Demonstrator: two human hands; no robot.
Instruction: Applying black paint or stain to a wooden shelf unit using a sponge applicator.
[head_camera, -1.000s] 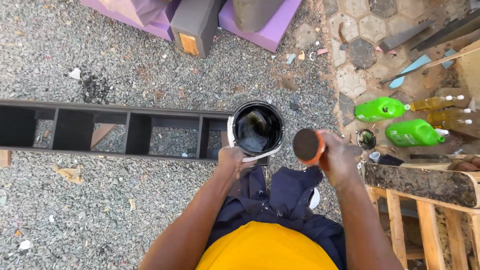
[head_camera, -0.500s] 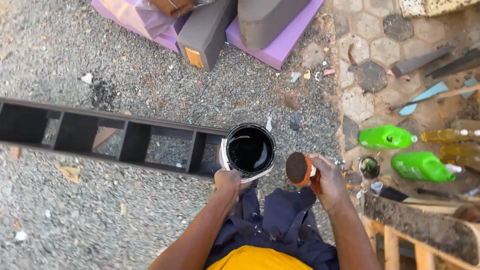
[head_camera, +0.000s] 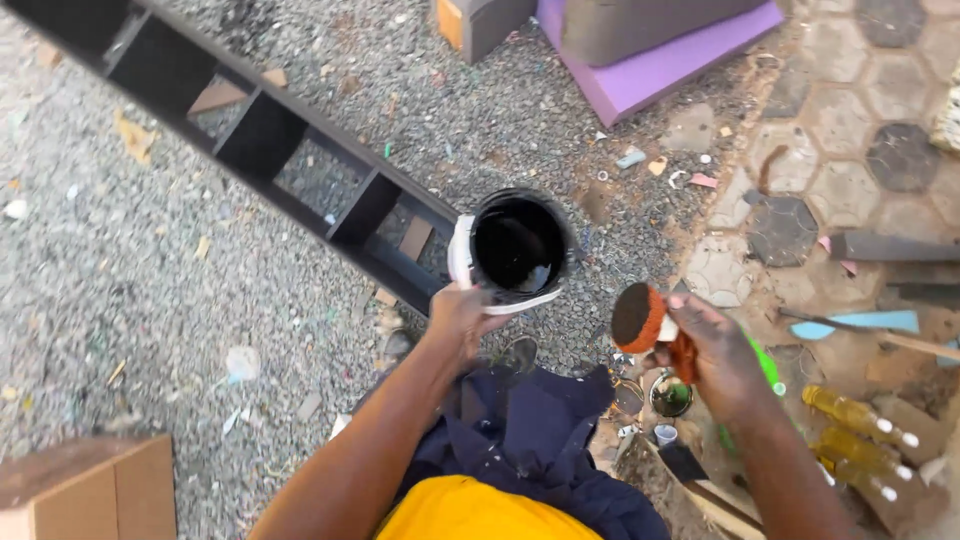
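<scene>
We hold a small white paint tub (head_camera: 515, 250) in our left hand (head_camera: 458, 318). Our fingers wrap around its bottom edge and grip it tight. The tub is full of shiny black paint, and black paint has run over its rim. It hangs in the air above the gray gravel (head_camera: 150, 290), right beside the end of a long black wooden frame (head_camera: 250, 140) that lies on the ground.

Our right hand (head_camera: 712, 350) is closed around a round brush (head_camera: 640, 318) with an orange body. Its flat face is dark with paint and looks toward the tub. The brush is near the tub but does not touch it.

Below our right hand sit a small open tin (head_camera: 670, 396) and some yellow bottles (head_camera: 858, 420). A purple foam slab (head_camera: 660, 70) lies far up on the gravel. A brown box (head_camera: 85, 490) is at the lower left.
</scene>
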